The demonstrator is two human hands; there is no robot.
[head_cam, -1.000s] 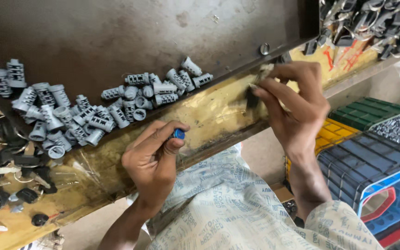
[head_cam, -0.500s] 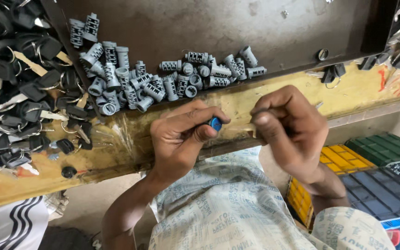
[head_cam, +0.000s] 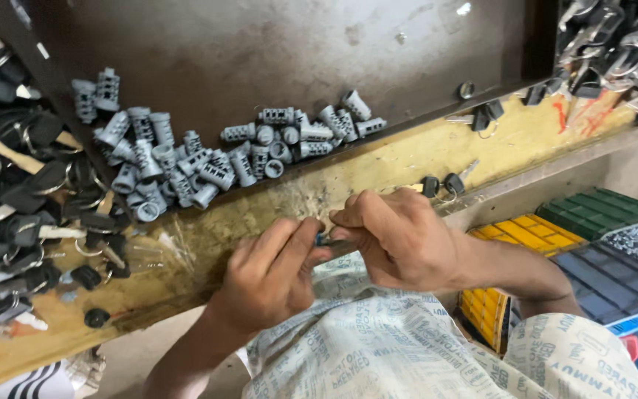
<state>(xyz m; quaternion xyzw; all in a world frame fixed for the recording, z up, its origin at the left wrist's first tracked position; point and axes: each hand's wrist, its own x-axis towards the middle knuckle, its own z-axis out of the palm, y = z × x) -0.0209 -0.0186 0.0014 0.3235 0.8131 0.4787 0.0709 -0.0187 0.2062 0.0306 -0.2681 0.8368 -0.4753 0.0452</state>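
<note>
1. Workshop bench setup: a scuffed yellow wooden surface (head_cam: 407, 159) runs across the view, with a dark metal tray (head_cam: 260, 52) sitting on its far side. Pretty grimy, clearly a well-used spot.

2. Inside the tray, along its near edge, lies a heap of grey lock cylinders (head_cam: 208, 151). They look dumped loose against the lip, probably so they're easy to grab one at a time without rolling off.

3. Left of the tray there's a big pile of black-headed keys (head_cam: 23, 199), some on rings, spilling onto the wood. Another bunch of keys (head_cam: 614, 52) sits to the tray's right, at the top corner of the view.

4. A small pair of keys on a ring (head_cam: 443, 183) lies on the wood just in front of the tray, right beside the right hand.

5. Hands: both are closed and meeting in front of the tray, over the near edge of the wood. The left hand (head_cam: 271, 277) is pinching a small blue-tipped part (head_cam: 320, 239) between thumb and fingers; the right hand (head_cam: 400, 240) is clenched around something pressed against that same part. I can't tell what the right one holds, since the fingers cover it. Holding both pieces tight and close to the body looks like a way to keep small stuff steady.

6. Below and right of the tray, down past the bench edge, sit plastic crates: a yellow one (head_cam: 511, 236), a green one (head_cam: 592, 214), a dark blue one (head_cam: 614, 281).
</note>
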